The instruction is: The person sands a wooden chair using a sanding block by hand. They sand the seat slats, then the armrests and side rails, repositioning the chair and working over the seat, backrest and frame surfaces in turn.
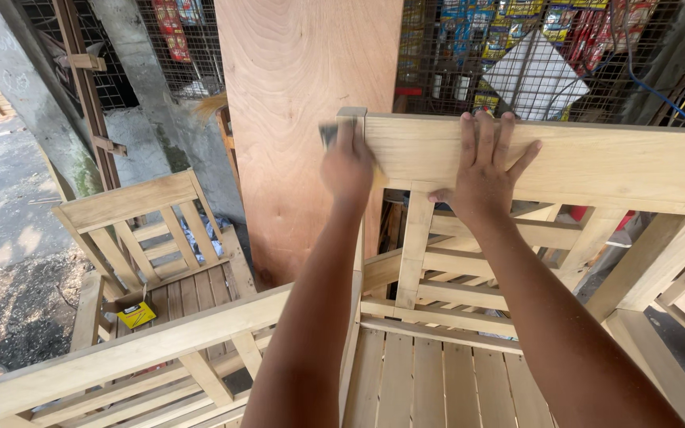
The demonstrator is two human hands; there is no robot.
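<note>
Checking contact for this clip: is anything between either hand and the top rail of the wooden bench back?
The right hand lies flat and bare on the top rail; nothing visible sits between them. The left hand presses a small dark piece, possibly sandpaper, against the rail's left end by the corner post, so that piece lies between.

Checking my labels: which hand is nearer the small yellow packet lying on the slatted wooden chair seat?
Left. The left hand presses on the bench's top rail corner, above and right of the small yellow packet; the right hand lies flat further right.
</note>
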